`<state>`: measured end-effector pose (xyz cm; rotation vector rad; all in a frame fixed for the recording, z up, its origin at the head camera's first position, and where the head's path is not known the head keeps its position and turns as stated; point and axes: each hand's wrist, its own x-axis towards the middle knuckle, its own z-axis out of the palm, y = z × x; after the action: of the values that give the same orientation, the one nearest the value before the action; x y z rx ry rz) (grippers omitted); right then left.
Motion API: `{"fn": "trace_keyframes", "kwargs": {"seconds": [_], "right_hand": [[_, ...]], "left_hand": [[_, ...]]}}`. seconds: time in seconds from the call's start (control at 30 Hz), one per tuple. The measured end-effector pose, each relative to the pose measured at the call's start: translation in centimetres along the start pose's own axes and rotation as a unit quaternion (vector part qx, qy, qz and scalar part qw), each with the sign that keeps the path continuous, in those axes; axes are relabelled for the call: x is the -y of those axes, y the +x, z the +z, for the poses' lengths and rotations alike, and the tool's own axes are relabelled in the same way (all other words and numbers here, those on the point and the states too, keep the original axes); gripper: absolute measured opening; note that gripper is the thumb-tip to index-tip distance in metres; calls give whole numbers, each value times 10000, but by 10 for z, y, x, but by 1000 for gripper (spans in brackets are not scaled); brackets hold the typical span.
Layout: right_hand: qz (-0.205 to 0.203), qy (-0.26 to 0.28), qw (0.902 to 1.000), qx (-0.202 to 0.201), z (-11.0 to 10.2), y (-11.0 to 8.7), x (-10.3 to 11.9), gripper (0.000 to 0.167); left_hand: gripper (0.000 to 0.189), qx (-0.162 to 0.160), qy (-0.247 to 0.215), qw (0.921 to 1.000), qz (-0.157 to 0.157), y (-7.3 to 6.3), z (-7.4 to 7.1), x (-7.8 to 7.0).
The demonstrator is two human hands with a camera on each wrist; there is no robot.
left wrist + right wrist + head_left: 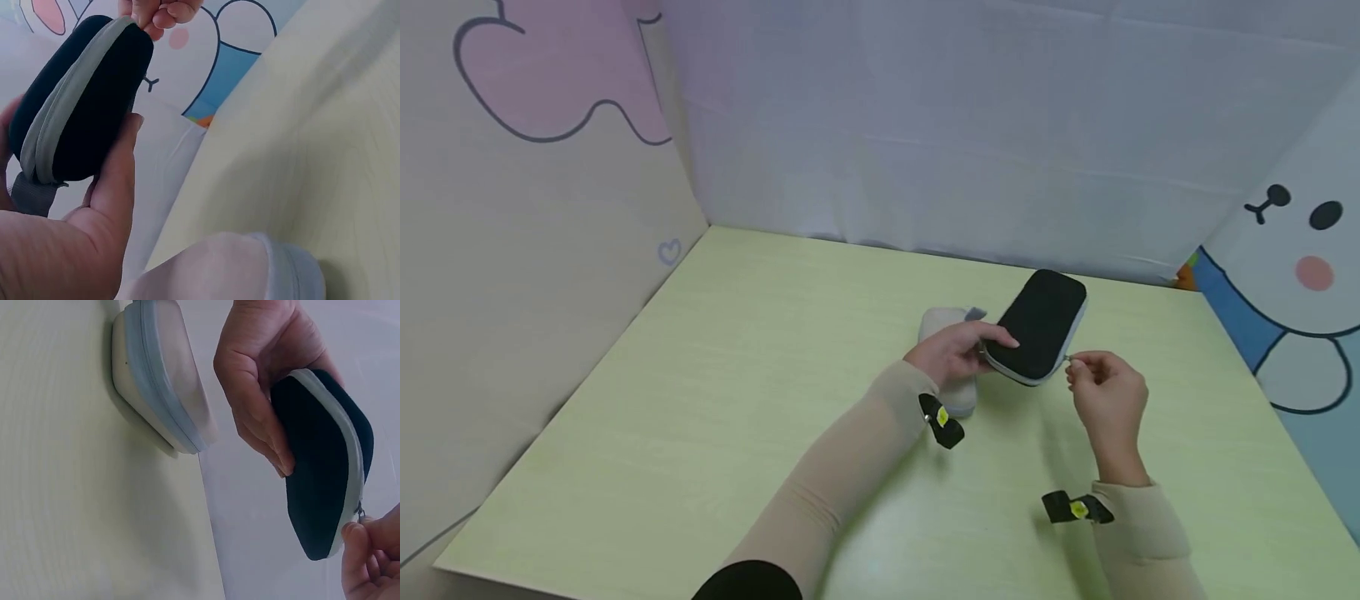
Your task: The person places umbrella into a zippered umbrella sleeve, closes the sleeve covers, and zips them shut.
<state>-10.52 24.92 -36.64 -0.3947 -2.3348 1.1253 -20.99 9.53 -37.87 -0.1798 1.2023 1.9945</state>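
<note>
My left hand [949, 350] grips a black zippered case [1043, 321] at its near left end, the thumb lying over the flat face. A light grey zip band [345, 434] runs round the case's edge. My right hand [1111, 400] pinches the small metal zipper pull [360, 511] between thumb and forefinger at the case's side. In the right wrist view the two halves meet along the band. The case is held tilted above the table. A dark grey strap loop [32, 195] shows at the end by the left palm.
A pale beige case [178, 362] with a blue-grey zip lies on the light wooden table [715, 400], partly behind the left hand. White cloth [962, 133] hangs along the back edge. Cartoon-printed panels [1300, 333] stand at both sides.
</note>
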Motion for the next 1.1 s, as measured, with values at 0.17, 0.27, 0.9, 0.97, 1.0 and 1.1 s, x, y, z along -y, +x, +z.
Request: {"fn": "trace_keyframes", "kwargs": {"seconds": [0.17, 0.27, 0.9, 0.97, 1.0, 1.1], "right_hand": [[-30, -22, 10000, -29, 0, 2, -2, 16], [-34, 165, 9998, -42, 1, 4, -9, 14], [50, -43, 9999, -79, 19, 23, -60, 16], [20, -99, 9999, -57, 28, 33, -90, 18], [10, -171, 9998, -67, 32, 38, -103, 19], [-90, -325, 9994, -82, 39, 45, -125, 19]], "left_hand": [[9, -90, 565, 9982, -161, -2, -3, -1], [9, -123, 959, 9950, -241, -3, -5, -1], [14, -54, 1040, 9944, -202, 0, -7, -2], [15, -85, 1146, 9932, -186, -1, -7, -2], [15, -79, 1226, 9923, -155, -1, -7, -2], [13, -138, 1336, 9909, -97, -1, -7, -2]]}}
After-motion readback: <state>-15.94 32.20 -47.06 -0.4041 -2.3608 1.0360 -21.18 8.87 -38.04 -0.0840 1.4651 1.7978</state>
